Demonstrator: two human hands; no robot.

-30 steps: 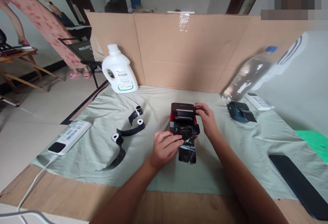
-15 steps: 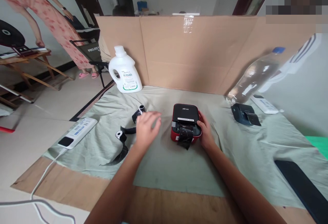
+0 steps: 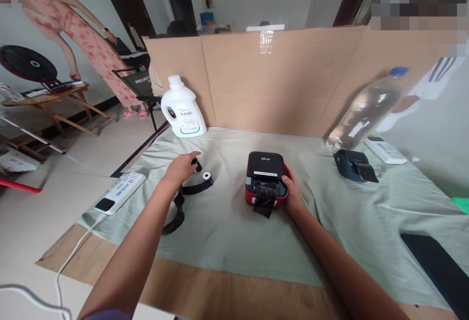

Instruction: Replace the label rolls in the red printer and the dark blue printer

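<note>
My right hand [image 3: 293, 192] grips the right side of a red and black label printer [image 3: 266, 163]. A black label strip [image 3: 264, 202] hangs from the printer's front. To the left, my left hand [image 3: 181, 167] has its fingers closed around a small black label roll [image 3: 198, 165], partly hidden by the hand. Just below, a second black roll with a white core [image 3: 207, 177] trails its strip across the cloth. Another curled black strip [image 3: 176, 218] lies beside my left forearm, which partly covers it.
A white jug [image 3: 183, 110] stands before a cardboard screen [image 3: 256, 80]. At left is a white power strip [image 3: 122, 193]. On the right are a dark printer [image 3: 354, 164], a leaning plastic bottle [image 3: 366, 107], another white strip [image 3: 384, 151] and a phone [image 3: 434, 268]. People are nearby.
My left hand has moved left and its fingers have closed on the small black roll, uncovering the white-cored roll. My right hand stays on the printer. The view has shifted slightly.
</note>
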